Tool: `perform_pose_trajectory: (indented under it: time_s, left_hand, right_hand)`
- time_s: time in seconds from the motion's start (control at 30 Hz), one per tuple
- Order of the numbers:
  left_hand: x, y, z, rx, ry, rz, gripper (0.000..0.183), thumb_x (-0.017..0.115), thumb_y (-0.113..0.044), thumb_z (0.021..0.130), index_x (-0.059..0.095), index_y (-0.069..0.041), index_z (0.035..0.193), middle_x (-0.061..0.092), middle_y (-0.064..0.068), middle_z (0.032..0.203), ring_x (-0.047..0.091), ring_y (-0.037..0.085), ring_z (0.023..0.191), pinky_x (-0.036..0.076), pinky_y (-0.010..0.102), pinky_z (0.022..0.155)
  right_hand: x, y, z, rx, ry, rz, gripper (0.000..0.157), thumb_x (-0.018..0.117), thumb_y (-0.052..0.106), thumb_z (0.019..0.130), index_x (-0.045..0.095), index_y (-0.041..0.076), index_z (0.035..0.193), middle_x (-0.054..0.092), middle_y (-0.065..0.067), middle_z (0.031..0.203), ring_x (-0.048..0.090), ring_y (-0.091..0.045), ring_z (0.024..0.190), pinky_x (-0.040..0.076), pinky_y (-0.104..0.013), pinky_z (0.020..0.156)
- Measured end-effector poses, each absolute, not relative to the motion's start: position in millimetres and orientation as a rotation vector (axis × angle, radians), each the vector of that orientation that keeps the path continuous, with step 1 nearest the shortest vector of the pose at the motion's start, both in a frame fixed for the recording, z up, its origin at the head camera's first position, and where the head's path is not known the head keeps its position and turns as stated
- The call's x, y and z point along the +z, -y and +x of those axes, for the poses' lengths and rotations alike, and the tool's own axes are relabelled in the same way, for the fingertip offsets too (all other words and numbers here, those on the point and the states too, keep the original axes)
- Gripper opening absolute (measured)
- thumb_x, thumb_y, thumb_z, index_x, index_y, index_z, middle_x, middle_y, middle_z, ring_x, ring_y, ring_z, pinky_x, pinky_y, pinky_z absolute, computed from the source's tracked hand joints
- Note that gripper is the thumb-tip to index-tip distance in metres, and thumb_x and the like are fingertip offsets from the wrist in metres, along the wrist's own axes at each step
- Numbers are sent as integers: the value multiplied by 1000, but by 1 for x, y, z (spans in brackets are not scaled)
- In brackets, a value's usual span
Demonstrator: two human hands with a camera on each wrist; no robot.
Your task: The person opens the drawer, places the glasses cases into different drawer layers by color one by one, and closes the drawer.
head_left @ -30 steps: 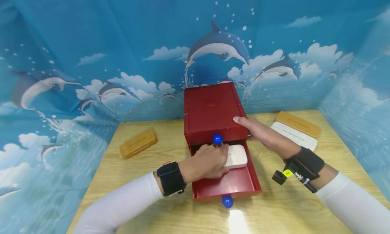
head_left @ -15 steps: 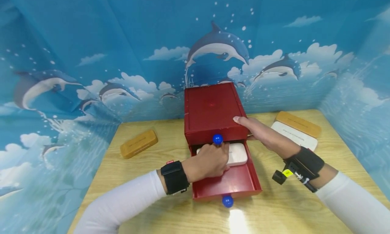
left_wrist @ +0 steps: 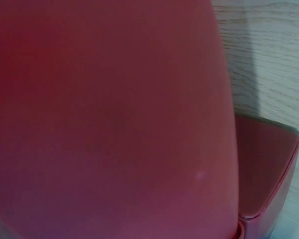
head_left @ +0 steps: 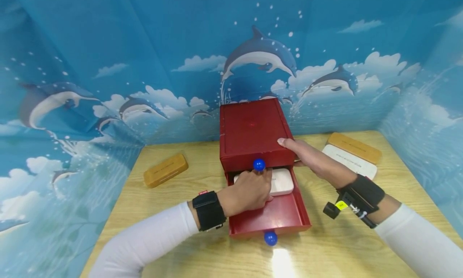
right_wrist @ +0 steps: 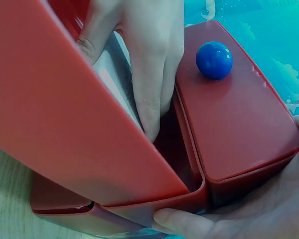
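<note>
A red drawer cabinet (head_left: 253,127) stands on the table with one drawer (head_left: 269,217) pulled out below its upper, closed drawer. Inside the open drawer, toward the back, lies a white rounded case (head_left: 282,182) with small print on it. My left hand (head_left: 251,189) reaches over the case and holds it, thumb on the near side and fingers on the far side, as the right wrist view shows. My right hand (head_left: 307,155) grips the cabinet's right side, its thumb on the top. The left wrist view is mostly filled by the red drawer wall (left_wrist: 114,119).
Blue ball knobs, an upper one (head_left: 259,164) and a lower one (head_left: 270,238), stick out of the drawer fronts. A mustard case (head_left: 165,170) lies on the left. Behind my right wrist lie a white case (head_left: 349,161) and another mustard case (head_left: 354,147). A dolphin-printed curtain (head_left: 181,40) encloses the table.
My left hand and the white case have shifted slightly toward the back of the drawer. The right hand stays in place on the cabinet.
</note>
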State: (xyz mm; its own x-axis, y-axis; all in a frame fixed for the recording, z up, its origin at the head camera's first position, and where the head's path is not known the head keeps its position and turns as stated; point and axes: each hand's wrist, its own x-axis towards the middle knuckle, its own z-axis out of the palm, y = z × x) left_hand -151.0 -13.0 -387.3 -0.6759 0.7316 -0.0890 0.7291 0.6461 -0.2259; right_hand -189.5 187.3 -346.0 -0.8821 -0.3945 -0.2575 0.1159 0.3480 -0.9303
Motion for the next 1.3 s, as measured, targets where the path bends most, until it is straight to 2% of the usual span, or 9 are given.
perform_pose_trajectory:
  time_s: [0.2,0.5,0.67,0.83,0.97,1.07,1.2,1.3]
  left_hand:
    - [-389,12,-151,392,2852,-1239,75,56,-54,88,37,1,136,55,6,104,58,16,79,53,32,53]
    - [-392,16,-151,394,2850,-1222,79,53,-57,89,33,-1,141,55,4,106,56,14,85,53,30,55]
    - [-392,20,-151,296,2862,-1232,79,55,-57,88,35,-3,141,55,5,109,57,15,87,54,31,58]
    - [-388,28,-145,203,2838,-1289,83,58,-58,86,32,-3,143,54,8,126,56,19,99,54,33,75]
    - [-377,36,-136,184,2787,-1345,84,55,-58,88,29,-2,145,49,11,137,50,25,117,46,36,94]
    - [-365,43,-129,139,2707,-1433,75,56,-54,90,37,-4,142,52,9,135,50,22,120,44,34,96]
    - [-344,53,-121,-36,2484,-1601,46,58,-44,92,59,-12,126,65,-1,117,58,11,106,49,26,87]
    - [-327,61,-121,-213,2288,-1607,34,61,-38,90,67,-14,114,68,-2,106,60,10,98,49,23,81]
  right_hand:
    - [-347,-187,-190,-1554,-2183,-239,66,38,59,95,38,9,139,49,-15,133,48,-32,117,41,-53,95]
    - [-347,-186,-190,-1557,-2184,-242,65,38,58,96,39,9,139,50,-15,133,49,-31,117,41,-54,95]
    - [-347,-185,-190,-1559,-2186,-241,65,37,57,96,40,8,139,51,-15,132,49,-31,116,41,-54,95]
    - [-348,-186,-190,-1549,-2186,-238,65,37,58,96,39,9,139,50,-15,133,48,-32,117,41,-54,95]
    - [-348,-187,-190,-1545,-2185,-249,65,37,58,96,38,10,140,50,-14,133,47,-32,118,41,-54,95]
    - [-348,-187,-190,-1547,-2179,-252,65,37,59,96,39,10,139,50,-14,133,48,-31,117,41,-54,95]
    - [-348,-187,-191,-1550,-2176,-242,65,36,59,96,40,10,138,51,-14,133,49,-31,116,41,-53,95]
    - [-348,-186,-191,-1551,-2173,-235,65,36,60,96,40,11,138,50,-14,133,48,-31,117,41,-53,95]
